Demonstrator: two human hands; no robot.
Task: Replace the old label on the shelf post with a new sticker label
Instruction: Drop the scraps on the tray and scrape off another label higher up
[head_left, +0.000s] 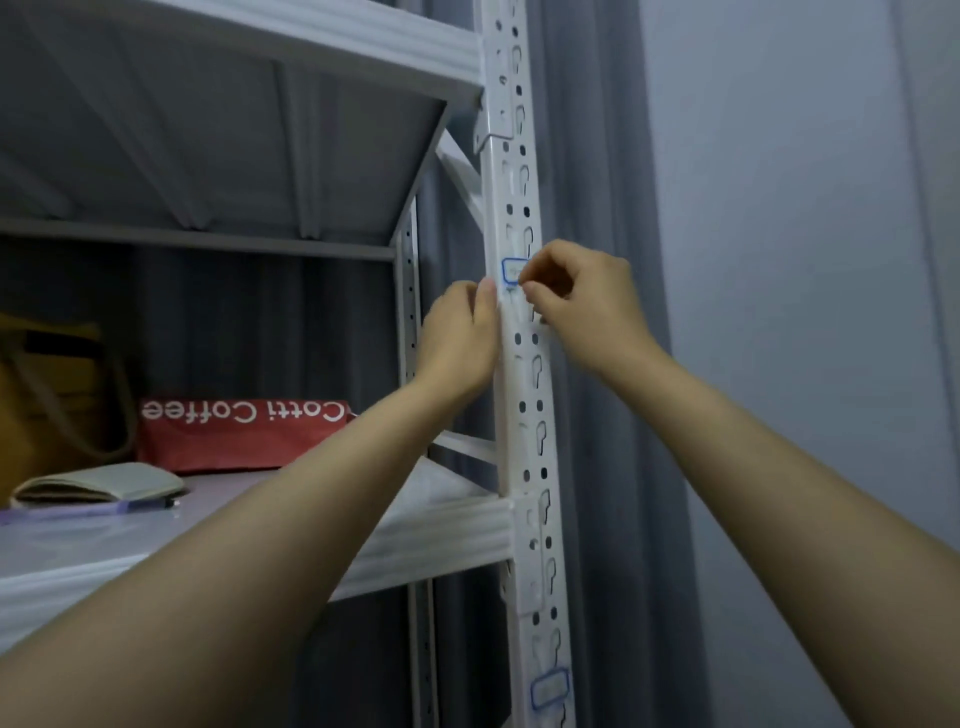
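A white perforated shelf post runs from top to bottom at centre. At mid height it carries a small white label with a blue border. My right hand is curled, its fingertips pinching the label's right edge. My left hand grips the post's left side just below the label, thumb pointing up. A second blue-bordered label is stuck low on the same post.
White metal shelves extend left of the post. On the middle shelf lie a red Cotti Coffee bag, a yellow-brown bag and a folded pouch. Grey curtain and a pale wall stand behind and right.
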